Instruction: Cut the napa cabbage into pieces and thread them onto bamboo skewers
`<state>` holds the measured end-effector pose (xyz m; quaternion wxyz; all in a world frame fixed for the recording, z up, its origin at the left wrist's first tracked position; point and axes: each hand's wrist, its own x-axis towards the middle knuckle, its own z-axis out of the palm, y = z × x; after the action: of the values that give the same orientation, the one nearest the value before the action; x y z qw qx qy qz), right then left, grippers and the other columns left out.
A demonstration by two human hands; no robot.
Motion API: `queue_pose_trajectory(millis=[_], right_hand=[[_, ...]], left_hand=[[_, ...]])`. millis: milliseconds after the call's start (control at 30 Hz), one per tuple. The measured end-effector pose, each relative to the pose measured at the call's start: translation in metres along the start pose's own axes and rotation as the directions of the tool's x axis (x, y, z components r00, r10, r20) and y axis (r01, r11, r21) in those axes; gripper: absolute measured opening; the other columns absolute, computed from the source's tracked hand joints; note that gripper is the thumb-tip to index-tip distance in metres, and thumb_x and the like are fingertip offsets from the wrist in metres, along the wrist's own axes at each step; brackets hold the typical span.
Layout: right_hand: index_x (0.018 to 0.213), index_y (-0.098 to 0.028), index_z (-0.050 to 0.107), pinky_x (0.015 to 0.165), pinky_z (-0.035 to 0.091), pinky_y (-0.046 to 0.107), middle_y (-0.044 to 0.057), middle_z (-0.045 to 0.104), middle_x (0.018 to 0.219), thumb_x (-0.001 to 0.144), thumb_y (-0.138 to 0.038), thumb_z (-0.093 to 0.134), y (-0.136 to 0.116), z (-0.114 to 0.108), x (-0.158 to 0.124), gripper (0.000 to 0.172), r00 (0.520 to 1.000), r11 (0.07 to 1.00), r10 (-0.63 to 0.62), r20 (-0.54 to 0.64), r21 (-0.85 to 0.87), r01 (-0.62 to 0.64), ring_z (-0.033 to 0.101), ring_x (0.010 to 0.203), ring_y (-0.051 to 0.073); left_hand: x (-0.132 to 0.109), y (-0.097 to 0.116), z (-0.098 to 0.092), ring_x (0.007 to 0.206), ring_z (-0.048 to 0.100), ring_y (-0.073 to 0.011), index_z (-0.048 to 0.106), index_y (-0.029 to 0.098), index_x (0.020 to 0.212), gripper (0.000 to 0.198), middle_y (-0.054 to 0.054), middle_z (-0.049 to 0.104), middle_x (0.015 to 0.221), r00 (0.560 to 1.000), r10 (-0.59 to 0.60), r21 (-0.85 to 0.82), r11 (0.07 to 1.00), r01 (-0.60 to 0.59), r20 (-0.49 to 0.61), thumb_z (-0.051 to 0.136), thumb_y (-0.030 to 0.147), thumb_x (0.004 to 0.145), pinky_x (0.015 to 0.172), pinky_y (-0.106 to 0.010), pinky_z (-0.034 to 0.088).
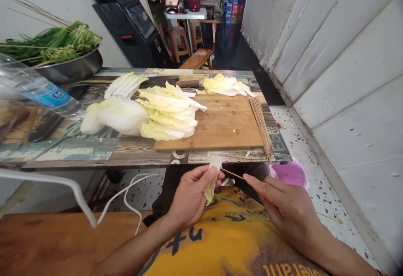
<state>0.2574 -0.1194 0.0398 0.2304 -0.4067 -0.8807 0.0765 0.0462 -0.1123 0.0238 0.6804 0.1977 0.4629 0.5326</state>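
Observation:
My left hand [194, 190] pinches a folded piece of napa cabbage leaf [215, 167], its pale stem end up and its yellow frill hanging below. My right hand [280, 196] grips a thin bamboo skewer [233, 174], whose far end meets the leaf piece at its right side. How deep the tip goes in is hidden. Both hands are over my lap, just in front of the table edge. Beyond them lies a wooden cutting board [226, 120] with cut cabbage leaves [171, 112] piled on its left and a bundle of skewers [261, 127] along its right edge.
More cabbage leaves [227, 85] lie behind the board, near a knife handle [188, 83]. At left are a whole cabbage piece [118, 115], scissors [71, 130], a tilted water bottle [52, 95] and a metal bowl [74, 67] of skewered greens. A pink bin [291, 173] stands below right.

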Motion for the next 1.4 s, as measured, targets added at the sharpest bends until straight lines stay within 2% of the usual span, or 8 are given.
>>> queue_pose_trajectory(millis=[200, 400, 700, 967, 1167, 1300, 1367, 1400], right_hand=[[0.13, -0.018, 0.053, 0.048, 0.031, 0.024, -0.002, 0.051, 0.066, 0.09, -0.007, 0.041, 0.0, 0.0, -0.001, 0.044, 1.0, 1.0, -0.003, 0.012, -0.002, 0.003, 0.047, 0.053, 0.01], [0.129, -0.018, 0.053, 0.048, 0.03, 0.024, -0.002, 0.051, 0.066, 0.09, -0.006, 0.04, -0.001, -0.001, -0.001, 0.043, 1.0, 1.0, -0.001, 0.026, -0.021, 0.002, 0.046, 0.053, 0.01], [0.126, -0.018, 0.057, 0.047, 0.03, 0.025, -0.001, 0.053, 0.064, 0.091, -0.009, 0.04, -0.002, 0.0, -0.002, 0.04, 1.0, 1.0, 0.013, 0.018, -0.026, -0.012, 0.046, 0.051, 0.01], [0.124, -0.02, 0.058, 0.048, 0.034, 0.02, -0.002, 0.053, 0.064, 0.091, -0.008, 0.043, 0.003, 0.003, 0.003, 0.038, 1.0, 0.985, 0.009, 0.011, 0.171, -0.011, 0.047, 0.053, 0.008], [0.117, -0.02, 0.061, 0.052, 0.041, 0.019, 0.0, 0.063, 0.071, 0.092, -0.012, 0.046, 0.0, 0.001, 0.014, 0.03, 0.997, 0.93, 0.052, 0.055, 0.36, -0.068, 0.056, 0.059, 0.008], [0.104, -0.021, 0.065, 0.062, 0.047, 0.018, 0.001, 0.07, 0.084, 0.092, -0.013, 0.047, -0.009, 0.001, 0.022, 0.023, 0.99, 0.871, 0.096, 0.1, 0.473, -0.132, 0.063, 0.071, 0.009], [0.1, -0.02, 0.065, 0.064, 0.047, 0.018, 0.001, 0.07, 0.083, 0.092, -0.013, 0.047, -0.012, 0.002, 0.025, 0.021, 0.989, 0.857, 0.096, 0.113, 0.496, -0.139, 0.063, 0.072, 0.009], [0.099, -0.019, 0.065, 0.064, 0.047, 0.019, 0.001, 0.069, 0.081, 0.092, -0.013, 0.047, -0.011, 0.004, 0.026, 0.02, 0.991, 0.859, 0.081, 0.105, 0.497, -0.123, 0.062, 0.071, 0.01]], left_hand=[[0.0, -0.002, -0.002, 0.061, 0.054, -0.0097, 0.073, 0.015, 0.067, 0.023, -0.004, 0.067, 0.067, 0.997, 0.073, 0.106, 0.992, -0.074, 0.012, 0.078, 0.037, 0.066, 0.062, -0.021, 0.044], [0.0, -0.005, -0.007, 0.062, 0.053, -0.0094, 0.074, 0.017, 0.069, 0.019, -0.002, 0.066, 0.065, 0.995, 0.08, 0.179, 0.98, -0.09, 0.061, 0.073, 0.035, 0.072, 0.063, -0.02, 0.041], [0.0, -0.008, -0.01, 0.063, 0.053, -0.0112, 0.075, 0.018, 0.069, 0.019, -0.002, 0.065, 0.063, 0.992, 0.099, 0.246, 0.962, -0.116, 0.078, 0.073, 0.036, 0.072, 0.066, -0.022, 0.041], [0.0, -0.009, -0.011, 0.06, 0.053, -0.0109, 0.075, 0.017, 0.069, 0.018, -0.001, 0.065, 0.06, 0.99, 0.102, 0.264, 0.957, -0.124, 0.095, 0.073, 0.035, 0.072, 0.062, -0.022, 0.041], [-0.001, -0.008, -0.012, 0.064, 0.057, -0.0124, 0.077, 0.02, 0.072, 0.013, -0.003, 0.07, 0.068, 0.98, 0.123, 0.306, 0.937, -0.167, 0.156, 0.071, 0.032, 0.075, 0.066, -0.023, 0.045], [-0.006, -0.004, -0.005, 0.069, 0.064, -0.0175, 0.077, 0.022, 0.071, 0.01, -0.006, 0.074, 0.075, 0.944, 0.2, 0.384, 0.876, -0.292, 0.262, 0.07, 0.025, 0.076, 0.067, -0.027, 0.049], [-0.007, -0.001, -0.003, 0.07, 0.066, -0.0196, 0.077, 0.022, 0.074, 0.01, -0.007, 0.075, 0.077, 0.891, 0.296, 0.433, 0.792, -0.43, 0.344, 0.068, 0.02, 0.077, 0.068, -0.03, 0.051], [-0.007, 0.002, -0.004, 0.071, 0.067, -0.0199, 0.077, 0.023, 0.078, 0.011, -0.007, 0.075, 0.078, 0.839, 0.375, 0.442, 0.723, -0.531, 0.394, 0.067, 0.018, 0.078, 0.069, -0.031, 0.051]])
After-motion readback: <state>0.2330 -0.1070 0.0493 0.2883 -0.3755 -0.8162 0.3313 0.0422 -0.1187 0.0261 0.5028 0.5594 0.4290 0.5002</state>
